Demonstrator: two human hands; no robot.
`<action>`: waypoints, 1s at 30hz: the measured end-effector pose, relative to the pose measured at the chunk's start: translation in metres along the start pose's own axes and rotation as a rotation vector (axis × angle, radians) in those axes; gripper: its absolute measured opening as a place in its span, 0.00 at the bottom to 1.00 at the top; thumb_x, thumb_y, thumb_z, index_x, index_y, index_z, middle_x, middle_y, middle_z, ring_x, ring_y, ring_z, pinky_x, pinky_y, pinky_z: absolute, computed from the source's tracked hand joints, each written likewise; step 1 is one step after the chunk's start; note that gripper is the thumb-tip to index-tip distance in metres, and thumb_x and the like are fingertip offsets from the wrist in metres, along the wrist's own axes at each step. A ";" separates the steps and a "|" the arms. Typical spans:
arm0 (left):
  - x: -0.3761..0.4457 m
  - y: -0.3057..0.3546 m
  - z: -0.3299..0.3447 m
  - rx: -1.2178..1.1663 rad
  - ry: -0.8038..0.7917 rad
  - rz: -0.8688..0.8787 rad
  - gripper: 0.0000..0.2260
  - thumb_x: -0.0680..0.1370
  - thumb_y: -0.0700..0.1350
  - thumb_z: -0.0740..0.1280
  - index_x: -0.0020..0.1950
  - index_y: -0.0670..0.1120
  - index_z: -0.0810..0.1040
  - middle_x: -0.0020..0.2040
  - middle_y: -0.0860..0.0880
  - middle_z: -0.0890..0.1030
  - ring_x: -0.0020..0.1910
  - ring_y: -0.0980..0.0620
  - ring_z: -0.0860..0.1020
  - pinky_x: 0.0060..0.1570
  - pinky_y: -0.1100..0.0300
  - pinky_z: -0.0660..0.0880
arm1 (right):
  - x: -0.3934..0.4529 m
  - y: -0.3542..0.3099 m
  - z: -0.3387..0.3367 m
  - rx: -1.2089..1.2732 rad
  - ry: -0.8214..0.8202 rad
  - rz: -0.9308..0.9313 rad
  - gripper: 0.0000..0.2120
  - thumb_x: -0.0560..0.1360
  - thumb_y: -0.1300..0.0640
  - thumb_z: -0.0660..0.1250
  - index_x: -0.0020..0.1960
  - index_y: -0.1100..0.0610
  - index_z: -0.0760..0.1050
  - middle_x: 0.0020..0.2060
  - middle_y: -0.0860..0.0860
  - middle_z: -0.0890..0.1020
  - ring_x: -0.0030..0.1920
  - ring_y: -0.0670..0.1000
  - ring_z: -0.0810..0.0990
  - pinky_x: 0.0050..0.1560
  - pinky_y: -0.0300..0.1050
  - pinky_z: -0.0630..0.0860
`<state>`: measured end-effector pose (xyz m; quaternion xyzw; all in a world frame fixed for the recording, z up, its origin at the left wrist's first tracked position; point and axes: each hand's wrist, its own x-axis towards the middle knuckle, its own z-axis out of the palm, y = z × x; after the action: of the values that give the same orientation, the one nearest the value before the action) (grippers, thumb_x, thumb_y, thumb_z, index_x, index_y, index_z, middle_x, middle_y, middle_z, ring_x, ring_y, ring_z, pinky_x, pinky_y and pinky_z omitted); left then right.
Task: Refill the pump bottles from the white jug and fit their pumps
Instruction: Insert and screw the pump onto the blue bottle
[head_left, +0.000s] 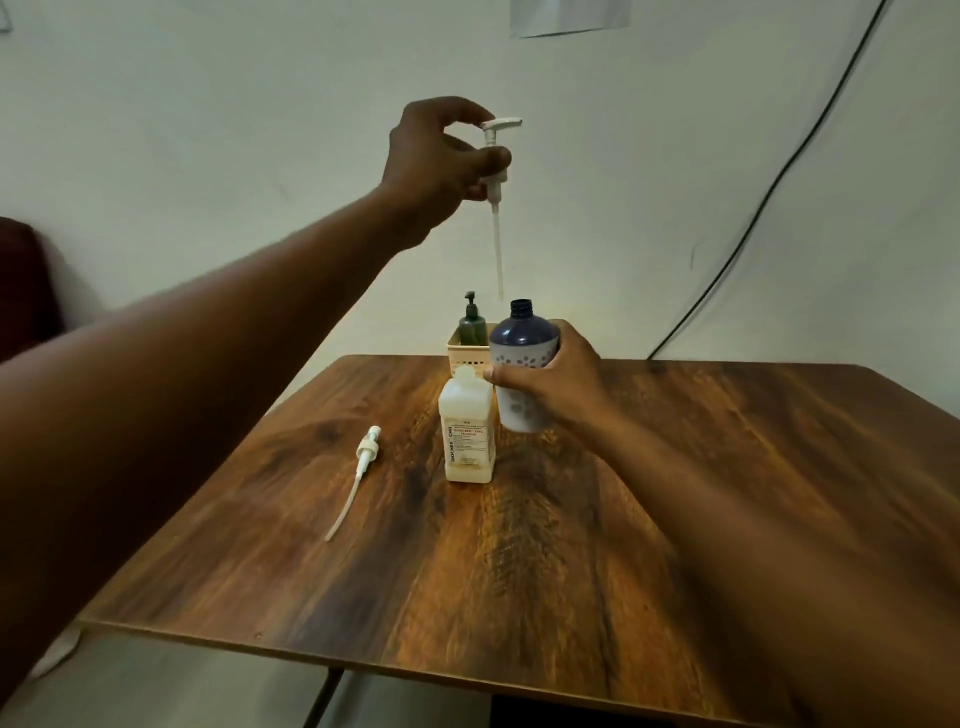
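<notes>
A spare white pump (363, 470) lies flat on the wooden table (675, 493), left of the bottles, dip tube pointing toward the near-left edge. L hand (436, 156) is raised high, fingers pinched on a second white pump (493, 171) at its collar, tube hanging straight down w/ its tip just above and left of the open neck of the blue bottle (522, 338). White jug (467, 431) stands upright mid-table, capped, touching or just beside the blue bottle. Behind it, a beige basket (467, 353) w/ a dark green pump bottle (471, 325) inside. R hand (550, 384) is wrapped round the blue bottle, holding it upright
</notes>
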<state>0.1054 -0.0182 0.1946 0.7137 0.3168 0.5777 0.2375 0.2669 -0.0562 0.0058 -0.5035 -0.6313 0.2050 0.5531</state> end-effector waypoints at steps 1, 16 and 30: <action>0.000 0.005 -0.001 -0.007 0.002 0.016 0.18 0.74 0.36 0.78 0.62 0.37 0.79 0.45 0.33 0.86 0.42 0.41 0.88 0.47 0.46 0.86 | 0.000 -0.001 0.003 -0.001 -0.004 0.007 0.35 0.63 0.43 0.82 0.64 0.49 0.70 0.52 0.42 0.77 0.50 0.43 0.78 0.42 0.33 0.74; -0.017 0.012 0.005 0.020 0.017 0.048 0.16 0.74 0.37 0.77 0.61 0.40 0.80 0.42 0.39 0.87 0.40 0.45 0.88 0.47 0.47 0.86 | -0.007 -0.007 0.012 -0.011 -0.010 0.007 0.33 0.63 0.41 0.81 0.60 0.43 0.67 0.47 0.33 0.74 0.45 0.40 0.78 0.36 0.28 0.71; -0.063 -0.025 0.026 0.098 -0.025 0.000 0.17 0.74 0.41 0.79 0.61 0.45 0.82 0.42 0.45 0.89 0.43 0.47 0.88 0.52 0.45 0.85 | 0.007 -0.011 0.002 -0.035 0.039 0.004 0.38 0.65 0.44 0.80 0.69 0.52 0.68 0.57 0.44 0.74 0.53 0.45 0.75 0.42 0.31 0.70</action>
<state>0.1183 -0.0463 0.1288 0.7316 0.3418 0.5527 0.2061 0.2612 -0.0540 0.0173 -0.5181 -0.6228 0.1852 0.5562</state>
